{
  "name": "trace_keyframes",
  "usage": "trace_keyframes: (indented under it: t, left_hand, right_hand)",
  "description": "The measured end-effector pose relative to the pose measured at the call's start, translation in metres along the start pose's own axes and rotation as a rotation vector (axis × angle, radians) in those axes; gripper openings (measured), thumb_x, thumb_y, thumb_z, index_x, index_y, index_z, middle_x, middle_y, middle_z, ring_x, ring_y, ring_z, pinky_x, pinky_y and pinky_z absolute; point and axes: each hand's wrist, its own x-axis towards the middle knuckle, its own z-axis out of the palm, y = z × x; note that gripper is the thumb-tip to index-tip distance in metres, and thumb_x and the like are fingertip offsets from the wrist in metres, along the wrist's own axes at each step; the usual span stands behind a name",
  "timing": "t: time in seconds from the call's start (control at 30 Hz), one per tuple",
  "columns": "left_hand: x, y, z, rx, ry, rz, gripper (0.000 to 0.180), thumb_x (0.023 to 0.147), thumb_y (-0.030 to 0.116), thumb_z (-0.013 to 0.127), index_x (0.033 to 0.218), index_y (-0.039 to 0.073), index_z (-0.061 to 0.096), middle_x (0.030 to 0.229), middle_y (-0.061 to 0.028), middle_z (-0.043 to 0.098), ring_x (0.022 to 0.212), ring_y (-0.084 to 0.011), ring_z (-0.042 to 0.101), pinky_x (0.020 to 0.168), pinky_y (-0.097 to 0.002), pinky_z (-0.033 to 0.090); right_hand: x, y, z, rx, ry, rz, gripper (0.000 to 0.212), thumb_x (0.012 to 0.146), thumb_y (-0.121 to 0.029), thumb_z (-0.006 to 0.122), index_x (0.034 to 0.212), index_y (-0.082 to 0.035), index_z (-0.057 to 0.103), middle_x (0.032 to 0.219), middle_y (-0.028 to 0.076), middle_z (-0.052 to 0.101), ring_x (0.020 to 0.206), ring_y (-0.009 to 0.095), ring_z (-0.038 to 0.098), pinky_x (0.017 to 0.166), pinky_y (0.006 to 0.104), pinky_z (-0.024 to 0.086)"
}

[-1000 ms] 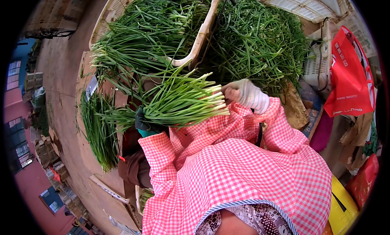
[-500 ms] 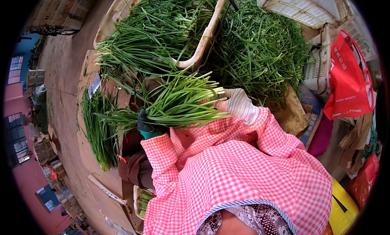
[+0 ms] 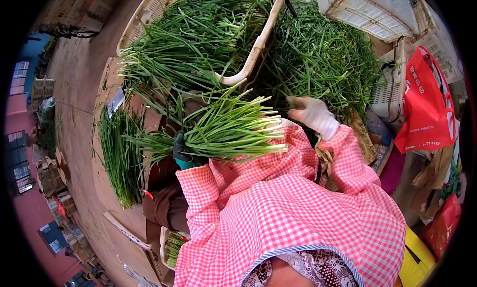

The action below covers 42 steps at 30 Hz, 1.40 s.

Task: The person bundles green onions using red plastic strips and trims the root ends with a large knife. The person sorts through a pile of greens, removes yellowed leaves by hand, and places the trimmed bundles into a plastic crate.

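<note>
My left hand [image 3: 185, 154], in a dark teal glove, grips a thick bunch of green chives [image 3: 226, 130] that lies across my lap with its pale cut ends pointing right. My right hand [image 3: 312, 114], in a whitish glove, is lifted off the bunch and reaches toward the loose heap of chives [image 3: 323, 58] ahead; its fingers are partly spread and hold nothing that I can see. Both arms wear red-and-white checked sleeves.
A cream plastic basket [image 3: 258, 43] heaped with chives stands ahead on the left. Another bundle of chives [image 3: 119, 158] lies on the ground at my left. White crates [image 3: 372, 14] and a red bag [image 3: 425, 103] are on the right, a yellow thing [image 3: 415, 259] lower right.
My right hand has let go of the cut ends of the bunch and moved right and forward toward the loose heap. The left hand still holds the bunch.
</note>
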Motion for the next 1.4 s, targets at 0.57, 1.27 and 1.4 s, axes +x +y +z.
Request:
trace_keyframes:
  t: [0.57,1.27,1.4]
  left_hand:
    - [0.000,-0.003,0.008,-0.118,0.183,-0.136,0.023,0.089,0.020,0.044,0.104,0.005,0.053,0.097,-0.0141,0.061,0.086,-0.0292,0.061,0.078,-0.0427,0.051]
    - [0.017,-0.005,-0.019,-0.352,-0.132,-0.251,0.036,0.085,0.021,0.043,0.109,-0.003,0.056,0.108,-0.0204,0.060,0.095,-0.0331,0.061,0.085,-0.0480,0.049]
    - [0.016,-0.009,-0.027,-0.206,-0.168,-0.189,0.038,0.086,0.023,0.044,0.112,-0.003,0.054,0.111,-0.0207,0.058,0.099,-0.0327,0.059,0.087,-0.0468,0.048]
  right_hand:
    - [0.055,-0.027,0.017,0.403,0.266,-0.087,0.015,0.077,-0.017,0.062,0.087,-0.007,0.070,0.097,0.006,0.066,0.081,0.014,0.063,0.069,0.0268,0.051]
    - [0.017,-0.042,0.044,0.320,-0.208,-0.076,0.023,0.076,-0.014,0.059,0.095,-0.001,0.066,0.071,0.007,0.065,0.063,0.011,0.061,0.056,0.0245,0.050]
    - [0.004,-0.025,0.030,0.721,-0.135,0.077,0.025,0.076,-0.013,0.063,0.093,0.005,0.065,0.070,0.006,0.064,0.058,0.012,0.059,0.054,0.0226,0.049]
